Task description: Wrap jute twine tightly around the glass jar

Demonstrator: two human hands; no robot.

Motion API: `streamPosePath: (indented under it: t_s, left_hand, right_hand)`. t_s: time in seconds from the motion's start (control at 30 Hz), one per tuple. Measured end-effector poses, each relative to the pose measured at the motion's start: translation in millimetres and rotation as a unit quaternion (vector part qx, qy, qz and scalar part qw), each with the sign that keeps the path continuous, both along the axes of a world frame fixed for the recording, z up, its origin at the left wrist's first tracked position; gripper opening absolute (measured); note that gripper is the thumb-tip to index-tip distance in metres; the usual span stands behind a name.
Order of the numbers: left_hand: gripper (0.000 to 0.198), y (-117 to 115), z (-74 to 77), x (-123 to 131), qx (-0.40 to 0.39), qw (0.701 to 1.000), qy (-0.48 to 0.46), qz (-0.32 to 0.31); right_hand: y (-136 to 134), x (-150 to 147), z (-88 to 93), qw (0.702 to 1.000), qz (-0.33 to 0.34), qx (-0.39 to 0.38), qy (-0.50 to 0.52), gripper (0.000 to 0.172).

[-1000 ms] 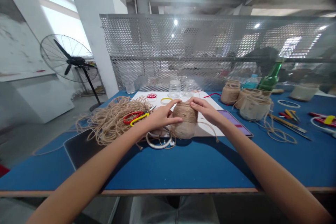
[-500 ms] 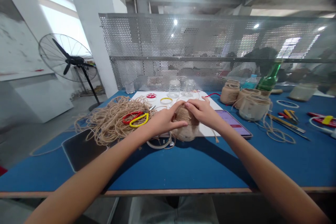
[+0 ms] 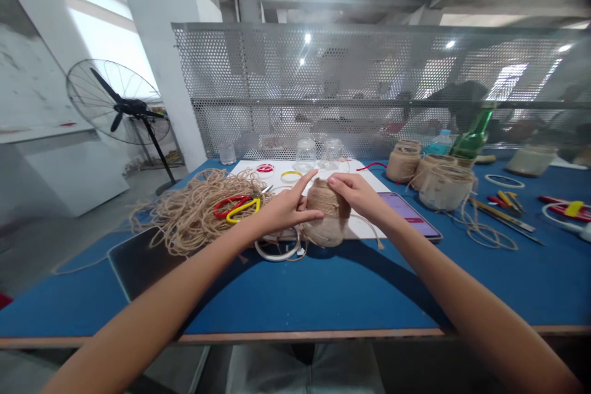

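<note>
A glass jar wound with jute twine (image 3: 327, 221) stands on a white sheet (image 3: 364, 228), its upper part wrapped and its lower part paler. My left hand (image 3: 289, 209) presses the jar's left side, with the index finger raised and apart from the others. My right hand (image 3: 357, 194) lies over the jar's upper right side. A large loose heap of jute twine (image 3: 194, 212) lies left of my left hand, and scissors with red and yellow handles (image 3: 237, 207) rest on it. A white ring (image 3: 277, 251) lies beneath my left wrist.
Bare glass jars (image 3: 314, 154) stand behind my hands. Twine-wrapped jars (image 3: 431, 169) and a green bottle (image 3: 471, 138) stand at right, near a phone (image 3: 409, 215) and hand tools (image 3: 501, 215). A perforated metal screen (image 3: 346, 86) closes off the blue table's far side.
My left hand has shifted back along the jar's side, with its index finger now lifted. My right hand has moved up towards the jar's top. The jar stays in about the same place.
</note>
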State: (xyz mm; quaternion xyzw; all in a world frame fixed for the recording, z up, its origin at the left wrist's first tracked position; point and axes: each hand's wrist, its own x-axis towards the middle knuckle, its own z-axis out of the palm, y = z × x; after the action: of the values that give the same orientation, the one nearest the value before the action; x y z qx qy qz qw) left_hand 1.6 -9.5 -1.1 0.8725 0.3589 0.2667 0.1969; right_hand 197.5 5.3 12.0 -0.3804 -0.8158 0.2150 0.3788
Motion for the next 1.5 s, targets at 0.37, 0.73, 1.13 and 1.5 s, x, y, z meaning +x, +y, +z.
streamPosePath:
  t_s: [0.37, 0.73, 1.13, 1.5]
  left_hand:
    - [0.079, 12, 4.2, -11, 0.002, 0.998, 0.053, 0.036]
    - [0.081, 2, 9.0, -4, 0.035, 0.994, 0.054, 0.09]
    - [0.08, -8, 8.1, 3, 0.1, 0.984, 0.093, 0.109]
    - [0.076, 0, 9.3, -7, 0.064, 0.995, 0.072, 0.026]
  right_hand:
    - [11, 2, -5.9, 0.997, 0.068, -0.011, 0.041, 0.032]
    - [-4, -1, -0.7, 0.978, -0.075, 0.167, -0.105, 0.025]
    - [-6, -12, -8.2, 0.99, -0.077, 0.107, -0.046, 0.027]
    - [-3, -4, -0.1, 0.996, -0.017, 0.075, -0.055, 0.029]
